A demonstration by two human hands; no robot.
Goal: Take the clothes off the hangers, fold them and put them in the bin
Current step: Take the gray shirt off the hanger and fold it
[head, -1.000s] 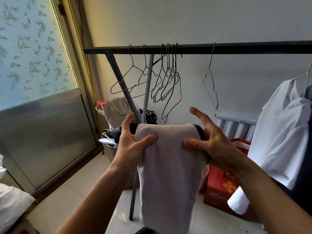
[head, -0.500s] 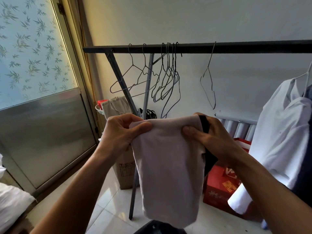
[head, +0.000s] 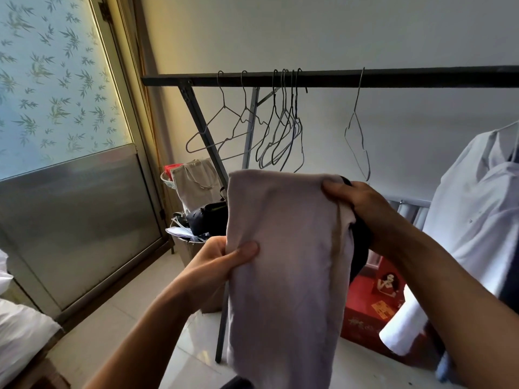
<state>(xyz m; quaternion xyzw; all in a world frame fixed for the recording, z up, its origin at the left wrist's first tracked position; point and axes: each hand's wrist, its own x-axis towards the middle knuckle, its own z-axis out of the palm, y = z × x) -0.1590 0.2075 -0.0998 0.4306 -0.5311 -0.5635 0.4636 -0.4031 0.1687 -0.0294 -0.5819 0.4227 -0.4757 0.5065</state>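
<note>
A pale lilac garment [head: 286, 265] with a dark trim hangs folded lengthwise in front of me. My right hand [head: 362, 209] grips its top right corner. My left hand [head: 216, 265] pinches its left edge lower down, thumb on the front. Behind it, several bare wire hangers [head: 280, 136] hang on the black rail [head: 337, 80], and one more hanger [head: 358, 133] hangs alone to the right. A white shirt [head: 471, 220] on a hanger hangs at the far right. No bin shows plainly.
The rack's slanted leg [head: 202, 130] and grey post stand behind the garment. A cardboard box with bags and a canvas tote [head: 193, 186] sits at the wall. A red box [head: 370, 307] lies on the tiled floor. A sliding door [head: 70, 192] is at left, white bedding [head: 16, 332] bottom left.
My left hand has slid down from the garment's top left corner to its left edge. My right hand still holds the top right corner, and the cloth hangs longer.
</note>
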